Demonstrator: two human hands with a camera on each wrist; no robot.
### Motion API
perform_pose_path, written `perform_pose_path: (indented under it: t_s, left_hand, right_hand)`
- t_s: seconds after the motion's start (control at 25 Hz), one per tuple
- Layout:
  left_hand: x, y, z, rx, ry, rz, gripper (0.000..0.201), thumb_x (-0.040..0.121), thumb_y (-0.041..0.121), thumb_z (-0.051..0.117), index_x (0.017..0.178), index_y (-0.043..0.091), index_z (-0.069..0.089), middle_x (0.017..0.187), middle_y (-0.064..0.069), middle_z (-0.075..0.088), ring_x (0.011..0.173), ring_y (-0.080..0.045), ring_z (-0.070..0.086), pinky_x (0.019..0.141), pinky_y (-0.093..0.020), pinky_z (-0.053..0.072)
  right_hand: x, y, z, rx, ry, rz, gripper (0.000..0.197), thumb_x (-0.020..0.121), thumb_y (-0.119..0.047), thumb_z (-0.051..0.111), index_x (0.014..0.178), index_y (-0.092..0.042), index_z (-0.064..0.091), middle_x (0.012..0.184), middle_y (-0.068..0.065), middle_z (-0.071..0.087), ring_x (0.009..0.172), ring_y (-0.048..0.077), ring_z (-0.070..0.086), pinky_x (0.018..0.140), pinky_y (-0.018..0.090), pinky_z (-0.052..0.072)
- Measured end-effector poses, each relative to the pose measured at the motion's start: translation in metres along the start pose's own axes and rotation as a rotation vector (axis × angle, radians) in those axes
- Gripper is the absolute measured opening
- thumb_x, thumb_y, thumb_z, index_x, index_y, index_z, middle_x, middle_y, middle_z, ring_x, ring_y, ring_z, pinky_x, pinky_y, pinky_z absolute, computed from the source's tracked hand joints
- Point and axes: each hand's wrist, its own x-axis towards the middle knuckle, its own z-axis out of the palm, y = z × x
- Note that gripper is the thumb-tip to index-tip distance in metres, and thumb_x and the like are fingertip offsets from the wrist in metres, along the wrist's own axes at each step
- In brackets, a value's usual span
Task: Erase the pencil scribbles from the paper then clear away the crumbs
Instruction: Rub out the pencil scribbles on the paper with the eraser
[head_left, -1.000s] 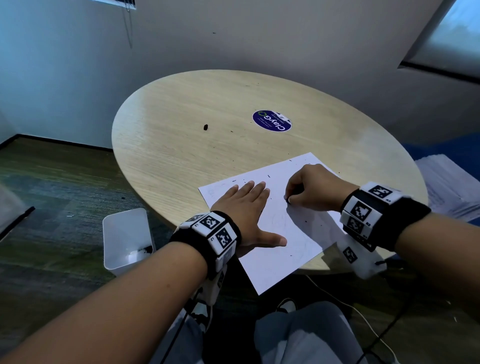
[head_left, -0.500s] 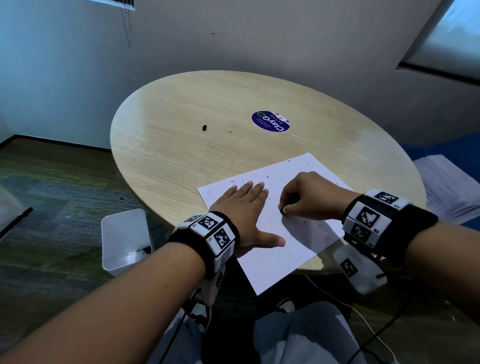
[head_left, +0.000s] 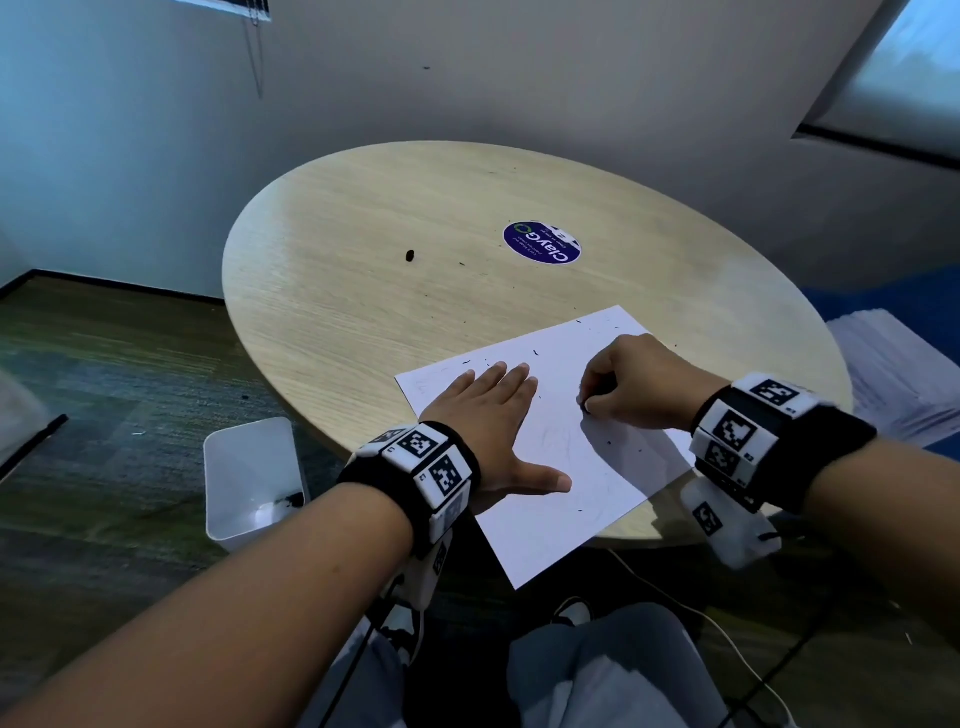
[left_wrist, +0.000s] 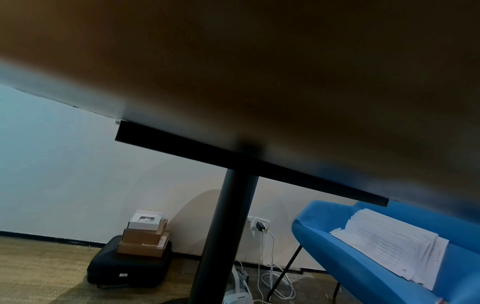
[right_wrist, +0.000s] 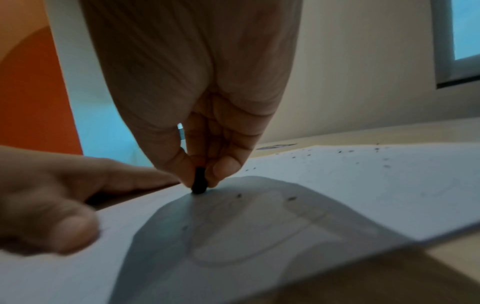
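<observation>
One sheet of paper on the bench, pinned flat by left hand; black eraser pinched in right hand. One white bin holding dark crumbs.

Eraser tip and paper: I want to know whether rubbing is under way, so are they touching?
Touching. The right wrist view shows the black eraser, pinched by the right hand, with its tip meeting the paper, no gap.
</observation>
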Motion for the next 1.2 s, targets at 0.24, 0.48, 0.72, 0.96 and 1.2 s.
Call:
perform_pose_path:
  t_s: [0.24,0.48,0.72,0.96,1.2]
  left_hand:
    - [0.001,-0.001,0.001,-0.004,0.0,0.003,0.121,0.073,0.089,0.044,0.158,0.02,-0.007,0.165,0.006,-0.014,0.151,-0.011,-0.015,0.122,-0.036,-0.009]
    - [0.0,-0.001,0.001,-0.007,0.004,0.007,0.121,0.072,0.089,0.045,0.158,0.02,-0.007,0.165,0.006,-0.015,0.15,-0.011,-0.015,0.122,-0.036,-0.009]
    - [0.001,-0.001,0.001,-0.004,0.004,0.007,0.122,0.072,0.089,0.045,0.158,0.02,-0.008,0.165,0.006,-0.014,0.15,-0.011,-0.016,0.122,-0.036,-0.009]
    - [0.001,-0.001,0.001,-0.002,0.002,0.009,0.121,0.072,0.089,0.044,0.158,0.02,-0.007,0.165,0.006,-0.014,0.15,-0.011,-0.016,0.122,-0.037,-0.009]
    - [0.002,-0.002,0.003,-0.001,0.017,0.011,0.121,0.073,0.087,0.046,0.158,0.021,-0.007,0.165,0.006,-0.013,0.15,-0.011,-0.016,0.122,-0.036,-0.009]
  right_hand:
    - [-0.004,-0.007,0.003,0.009,-0.03,-0.042,0.011,0.076,-0.015,0.064,0.073,-0.021,0.073,0.07,-0.011,0.07,0.071,0.004,0.064,0.067,0.024,0.054]
    - [-0.007,-0.02,0.012,0.028,-0.056,-0.121,0.011,0.077,-0.016,0.064,0.077,-0.02,0.074,0.072,-0.011,0.071,0.072,0.0,0.063,0.066,0.02,0.051]
    - [-0.004,-0.022,0.01,0.042,-0.019,-0.092,0.011,0.077,-0.014,0.064,0.075,-0.019,0.074,0.071,-0.009,0.071,0.071,0.004,0.064,0.064,0.02,0.051]
    - [0.001,-0.021,0.004,0.007,-0.004,-0.08,0.012,0.077,-0.015,0.064,0.077,-0.02,0.075,0.073,-0.01,0.071,0.074,0.005,0.064,0.069,0.023,0.052]
    - [-0.011,-0.035,0.014,0.064,-0.137,-0.19,0.011,0.076,-0.014,0.066,0.077,-0.02,0.075,0.074,-0.008,0.073,0.073,0.003,0.066,0.068,0.023,0.053]
